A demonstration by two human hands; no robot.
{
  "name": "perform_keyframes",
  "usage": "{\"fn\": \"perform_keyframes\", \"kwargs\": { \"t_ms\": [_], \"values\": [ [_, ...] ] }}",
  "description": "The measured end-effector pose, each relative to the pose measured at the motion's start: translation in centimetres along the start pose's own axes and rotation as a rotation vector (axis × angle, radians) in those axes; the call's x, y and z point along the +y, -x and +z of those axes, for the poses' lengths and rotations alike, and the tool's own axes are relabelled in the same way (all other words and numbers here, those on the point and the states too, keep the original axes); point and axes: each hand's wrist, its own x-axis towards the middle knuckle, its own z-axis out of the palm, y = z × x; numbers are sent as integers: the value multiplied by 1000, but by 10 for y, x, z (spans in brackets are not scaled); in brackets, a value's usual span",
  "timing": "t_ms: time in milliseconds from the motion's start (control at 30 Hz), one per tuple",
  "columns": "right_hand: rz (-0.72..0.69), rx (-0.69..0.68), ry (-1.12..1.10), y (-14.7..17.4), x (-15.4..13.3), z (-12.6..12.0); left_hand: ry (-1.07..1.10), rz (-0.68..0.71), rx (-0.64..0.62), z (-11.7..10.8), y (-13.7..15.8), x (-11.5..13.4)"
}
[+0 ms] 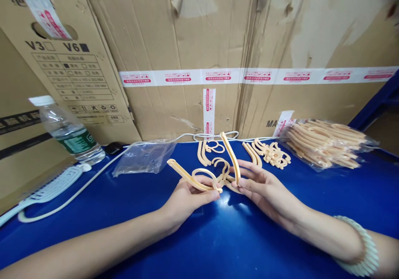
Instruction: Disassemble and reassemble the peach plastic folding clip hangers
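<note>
My left hand (pixel 183 198) is closed on a beige plastic hanger arm (pixel 181 171) joined to a looped hook piece, held just above the blue table. Between the thumb and fingers of my right hand (pixel 264 185) is a second, slightly curved hanger arm (pixel 230 152), tilted nearly upright. The two held pieces are close together but apart. Below and behind my hands lie more beige hook parts (pixel 222 162), partly hidden by my fingers. Further back are loose arms (pixel 203 153) beside a hook ring, more arms (pixel 252 153), and a small heap of hooks (pixel 276 155).
A clear bag of beige hanger parts (pixel 324 141) lies at the back right. To the left are an empty-looking plastic bag (pixel 143 156), a water bottle (pixel 75 137), a pale hairbrush (pixel 59 183) and a white cable (pixel 90 179). Cardboard boxes (pixel 187 33) wall off the back.
</note>
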Motion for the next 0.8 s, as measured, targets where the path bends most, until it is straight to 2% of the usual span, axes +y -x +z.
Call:
{"fn": "perform_keyframes", "kwargs": {
  "t_ms": [133, 267, 367, 433, 567, 800],
  "values": [
    [37, -114, 1, 1, 2, 1, -112, 23, 22, 2, 1, 3],
    [-44, -147, 89, 3, 3, 6, -185, 41, -7, 4, 1, 5],
    [-112, -186, 206, 3, 4, 7, -146, 35, -31, 5, 2, 4],
    [-101, -221, 254, 3, 5, 6, -117, 32, -49, 5, 2, 3],
    [-65, -248, 263, 4, 6, 6, -105, 33, -57, 4, 3, 4],
    [-94, -273, 276, 8, 3, 13, -70, 32, -75, 5, 4, -1]
  ]
}}
